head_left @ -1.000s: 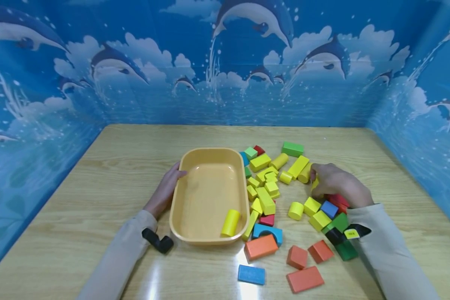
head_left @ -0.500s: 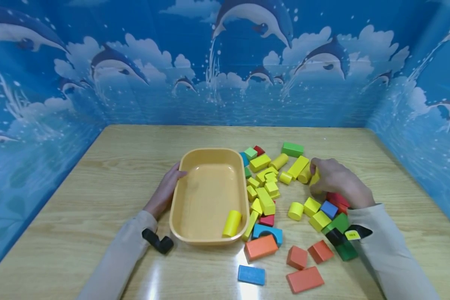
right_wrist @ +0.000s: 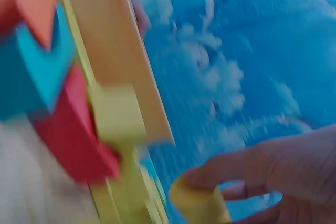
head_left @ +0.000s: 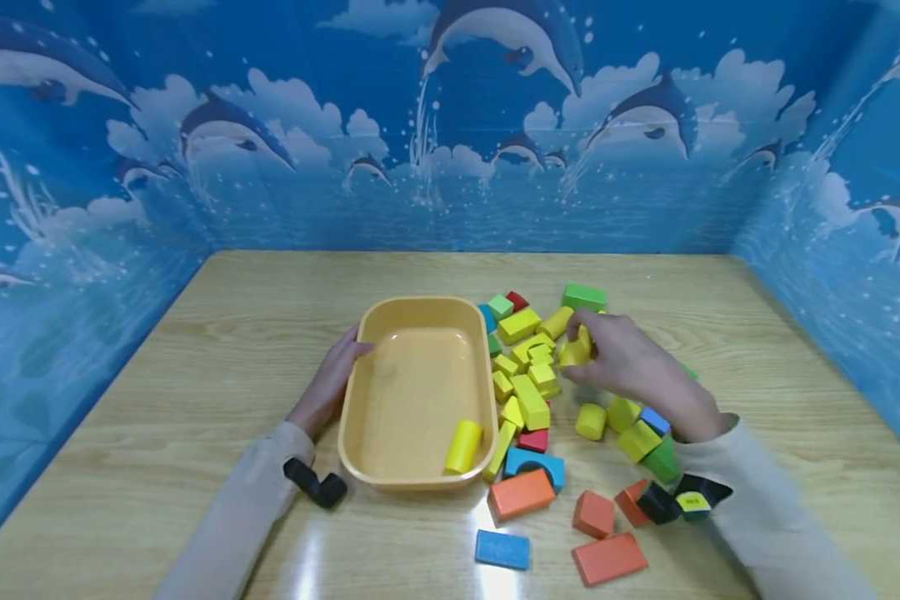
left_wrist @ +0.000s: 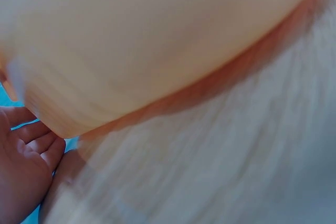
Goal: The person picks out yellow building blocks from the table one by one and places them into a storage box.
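Observation:
In the head view my left hand [head_left: 328, 385] holds the left side of a tan plastic tray [head_left: 354, 400], thumb over the rim. A yellow cylinder block [head_left: 462, 447] lies in the tray's near right corner. My right hand [head_left: 637, 367] is above the table, right of the yellow pile, pinching a yellow block [head_left: 576, 347] between thumb and fingers. That block's rounded end [right_wrist: 193, 195] appears in the right wrist view; its full shape is partly hidden. The left wrist view is blurred, with the left hand [left_wrist: 23, 166] at the tray's edge.
Several yellow blocks [head_left: 528, 400] crowd the tray's right side. A blue arch block [head_left: 551, 467], an orange block [head_left: 521, 496], a blue block [head_left: 502, 548] and red blocks [head_left: 610, 558] lie nearer. A green block [head_left: 584, 297] sits at the back. A dolphin-print backdrop [head_left: 450, 200] encloses the table.
My right hand has lifted the yellow block from the right side and moved left with it toward the tray. The left hand and tray stay in place.

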The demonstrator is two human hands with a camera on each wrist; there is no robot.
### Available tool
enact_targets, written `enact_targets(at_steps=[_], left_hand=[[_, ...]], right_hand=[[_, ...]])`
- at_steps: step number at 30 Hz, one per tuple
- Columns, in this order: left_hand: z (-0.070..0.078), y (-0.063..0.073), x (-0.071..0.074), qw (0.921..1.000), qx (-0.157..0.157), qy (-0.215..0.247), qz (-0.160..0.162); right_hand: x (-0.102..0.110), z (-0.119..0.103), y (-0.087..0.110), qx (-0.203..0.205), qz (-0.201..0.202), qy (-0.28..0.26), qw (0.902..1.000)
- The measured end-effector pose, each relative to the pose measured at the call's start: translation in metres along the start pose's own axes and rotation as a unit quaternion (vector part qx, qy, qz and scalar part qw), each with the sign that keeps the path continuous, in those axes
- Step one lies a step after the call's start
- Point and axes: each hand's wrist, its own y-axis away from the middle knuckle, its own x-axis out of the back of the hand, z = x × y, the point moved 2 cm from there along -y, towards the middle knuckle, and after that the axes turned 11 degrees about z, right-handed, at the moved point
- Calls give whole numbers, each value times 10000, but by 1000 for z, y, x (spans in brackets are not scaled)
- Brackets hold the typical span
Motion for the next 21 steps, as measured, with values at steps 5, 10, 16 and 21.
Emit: enact_targets(at_steps=[5, 10, 16, 21], left_hand=[[-1, 0, 1, 10000, -8, -18, 3], [-1, -1, 0, 10000, 6, -70, 11], [-2, -2, 1, 10000, -18, -56, -8], [-2, -2, 1, 10000, -19, -77, 45]], right_hand=[[-19, -36, 7, 756, 249, -610, 9950], [-38, -61, 16, 2147, 707, -827, 9706], [-63, -65, 16, 3180, 945, -26, 9434], [-68, -64, 15, 3055, 724, 417, 9485]])
